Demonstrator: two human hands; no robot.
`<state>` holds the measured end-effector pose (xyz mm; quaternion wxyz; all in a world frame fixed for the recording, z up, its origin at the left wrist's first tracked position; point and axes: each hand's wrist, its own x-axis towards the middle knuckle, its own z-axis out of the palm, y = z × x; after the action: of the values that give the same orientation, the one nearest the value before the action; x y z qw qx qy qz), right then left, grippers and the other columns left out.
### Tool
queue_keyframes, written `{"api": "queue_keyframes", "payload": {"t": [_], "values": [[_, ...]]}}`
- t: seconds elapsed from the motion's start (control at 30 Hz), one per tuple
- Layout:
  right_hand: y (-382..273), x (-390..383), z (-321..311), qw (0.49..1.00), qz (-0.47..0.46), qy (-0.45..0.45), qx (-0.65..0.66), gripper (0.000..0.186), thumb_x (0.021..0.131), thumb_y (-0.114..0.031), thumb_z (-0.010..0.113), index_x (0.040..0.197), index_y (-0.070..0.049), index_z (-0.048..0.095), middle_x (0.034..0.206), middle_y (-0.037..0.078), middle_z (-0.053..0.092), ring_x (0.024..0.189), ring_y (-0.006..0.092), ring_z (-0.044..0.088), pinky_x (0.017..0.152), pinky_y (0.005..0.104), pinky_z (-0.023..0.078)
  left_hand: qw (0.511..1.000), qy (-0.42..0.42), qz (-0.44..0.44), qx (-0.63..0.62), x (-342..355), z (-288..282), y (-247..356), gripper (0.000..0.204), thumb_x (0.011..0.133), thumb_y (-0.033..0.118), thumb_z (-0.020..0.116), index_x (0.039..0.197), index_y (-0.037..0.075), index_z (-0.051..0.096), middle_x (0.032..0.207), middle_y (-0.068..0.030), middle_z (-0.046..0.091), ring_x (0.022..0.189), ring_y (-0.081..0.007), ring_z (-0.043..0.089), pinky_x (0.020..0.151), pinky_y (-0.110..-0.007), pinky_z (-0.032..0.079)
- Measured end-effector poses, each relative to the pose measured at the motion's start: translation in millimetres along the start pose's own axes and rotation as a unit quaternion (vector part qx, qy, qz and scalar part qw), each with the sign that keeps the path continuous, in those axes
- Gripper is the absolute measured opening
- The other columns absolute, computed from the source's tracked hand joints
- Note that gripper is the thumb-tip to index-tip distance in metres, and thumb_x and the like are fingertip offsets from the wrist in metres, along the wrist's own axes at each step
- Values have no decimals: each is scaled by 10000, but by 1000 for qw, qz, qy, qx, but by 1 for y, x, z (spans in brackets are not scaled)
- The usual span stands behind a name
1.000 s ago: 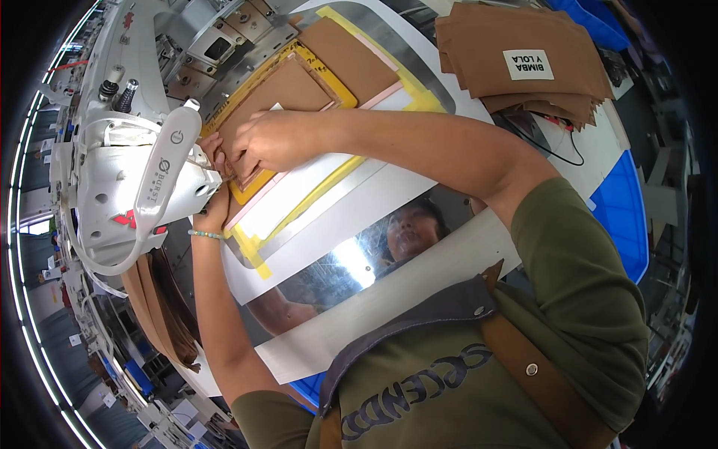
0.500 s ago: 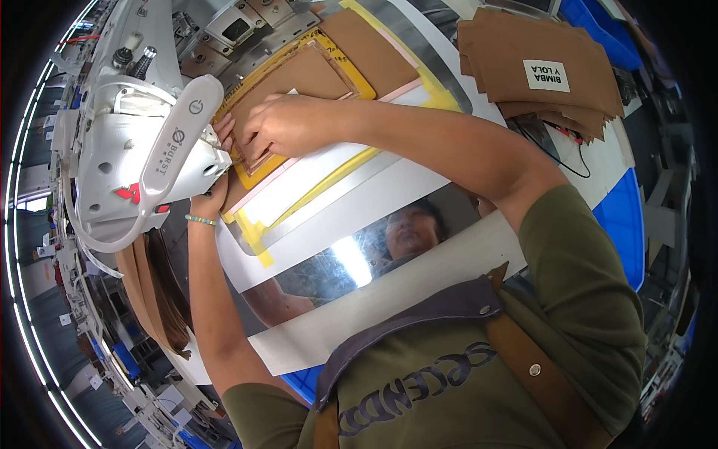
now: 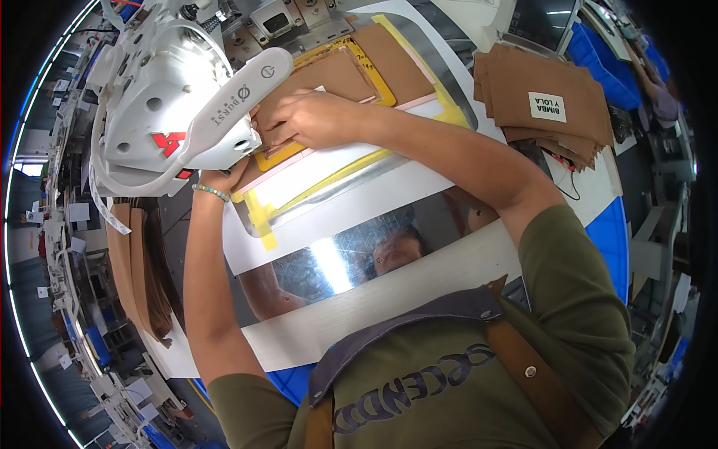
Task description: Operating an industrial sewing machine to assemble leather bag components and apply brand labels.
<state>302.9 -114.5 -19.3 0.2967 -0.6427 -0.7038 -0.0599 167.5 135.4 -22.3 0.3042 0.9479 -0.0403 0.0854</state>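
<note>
Here, in the head view, the right hand (image 3: 310, 118) lies flat on a brown leather piece (image 3: 329, 78) set in a yellow frame (image 3: 378, 82) on the bench (image 3: 419, 194), its fingers (image 3: 273, 123) together and pressing at the piece's edge beside the white sewing machine head (image 3: 176, 105). The left hand (image 3: 228, 176), with a beaded bracelet (image 3: 211, 191) at the wrist, is mostly hidden under the machine, so I cannot tell how its fingers are set; a stack of brown pieces (image 3: 550, 97) lies well apart at the upper right.

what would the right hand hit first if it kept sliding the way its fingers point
The right hand lies flat on the brown leather piece in the yellow template frame, fingers pointing at the white sewing machine head. It would probably meet that machine head first, near the left hand, though depth is unclear.
</note>
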Motion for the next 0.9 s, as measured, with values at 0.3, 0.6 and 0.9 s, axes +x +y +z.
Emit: {"api": "queue_keyframes", "payload": {"t": [0.3, 0.6, 0.9], "values": [[-1, 1, 1, 1000, 12, -10, 5, 301, 937, -88, 663, 1155, -187, 846, 1264, 56, 753, 1226, 257, 654, 1063, 430, 487, 995, 16, 41, 88, -10, 2, -22, 505, 956, 57, 617, 1460, 55, 607, 1535, -106, 606, 1408, -253, 560, 1194, -345, 415], [-9, 6, -16, 995, 50, -77, 27, 338, 932, -77, 633, 1174, -189, 841, 1296, 59, 741, 1259, 257, 636, 1075, 438, 487, 991, 20, -44, 129, -20, 0, -41, 370, 967, 99, 639, 1333, 61, 672, 1355, -118, 710, 1254, -310, 651, 1056, -405, 511], [1, 15, -7, 992, 75, -55, -80, 381, 922, -66, 588, 1232, -123, 802, 1404, 49, 698, 1293, 275, 607, 1112, 440, 478, 990, 54, -74, 106, -35, 1, -47, 350, 965, 104, 669, 1307, 38, 693, 1293, -196, 728, 1229, -392, 673, 1042, -451, 526]]}}
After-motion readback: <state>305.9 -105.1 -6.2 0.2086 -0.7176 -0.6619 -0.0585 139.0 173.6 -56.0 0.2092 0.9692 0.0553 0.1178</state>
